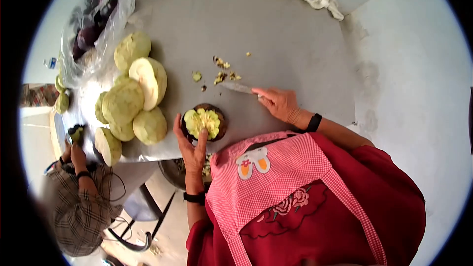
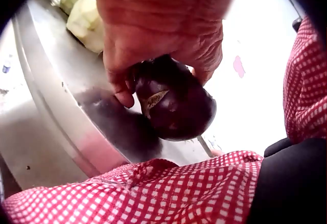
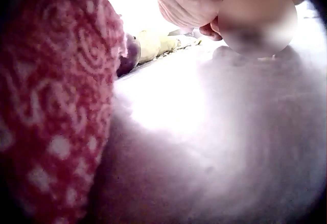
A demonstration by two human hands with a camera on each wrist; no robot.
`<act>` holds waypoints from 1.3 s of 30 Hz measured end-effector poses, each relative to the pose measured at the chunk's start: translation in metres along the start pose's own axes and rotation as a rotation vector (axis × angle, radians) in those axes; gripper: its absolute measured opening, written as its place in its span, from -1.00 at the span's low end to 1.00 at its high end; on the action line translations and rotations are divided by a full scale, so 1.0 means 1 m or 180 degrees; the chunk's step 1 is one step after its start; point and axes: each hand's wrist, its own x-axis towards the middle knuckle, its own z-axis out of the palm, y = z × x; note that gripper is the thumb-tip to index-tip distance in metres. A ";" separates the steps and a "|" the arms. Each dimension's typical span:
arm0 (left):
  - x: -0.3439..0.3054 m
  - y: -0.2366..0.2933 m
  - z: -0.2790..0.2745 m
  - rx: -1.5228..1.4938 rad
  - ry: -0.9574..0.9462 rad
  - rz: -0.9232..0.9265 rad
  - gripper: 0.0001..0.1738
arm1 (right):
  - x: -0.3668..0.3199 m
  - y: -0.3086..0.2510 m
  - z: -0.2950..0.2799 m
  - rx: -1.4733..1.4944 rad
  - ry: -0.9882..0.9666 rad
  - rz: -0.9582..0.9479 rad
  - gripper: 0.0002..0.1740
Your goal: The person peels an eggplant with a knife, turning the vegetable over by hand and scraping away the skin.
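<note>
"Reading left to right, what surrounds the hands?"

"Clock positions run from the cut eggplant. At ten, a clear plastic bag (image 1: 126, 0) of purple globes; at nine, a heap of pale green peeled globes (image 1: 123, 101). Then the left hand (image 1: 191, 149) wraps fingers and thumb round a glossy, dark purple eggplant (image 1: 203, 122), probably to steady it, yellow-green cut face up."

"And the right hand (image 1: 282, 105)?"

"Between two and three, closed round a pale-bladed knife (image 1: 237, 87). The blade points away from the person, apart from the eggplant, perhaps for safety. Its tip nears brown-and-yellow scraps (image 1: 221, 76) at one."

"Where are the edges and room?"

"The near edge of the grey table (image 1: 295, 44) runs close at six, a round bowl (image 1: 170, 177) below at seven. The heap limits leftward movement; the widest stretch looks to be twelve to two."
</note>
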 end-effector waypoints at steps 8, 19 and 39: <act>-0.001 0.000 -0.016 0.0117 -0.0040 -0.0381 -0.11 | 0.010 -0.026 -0.013 0.1211 -0.0303 -0.0326 -0.65; -0.007 0.012 0.003 0.1391 0.0162 -0.0130 0.45 | 0.005 -0.045 -0.014 0.1105 -0.0794 -0.1032 -0.62; 0.004 0.014 0.022 0.1722 0.0432 0.0242 0.30 | 0.003 -0.039 -0.001 0.0428 -0.0541 -0.0698 -0.60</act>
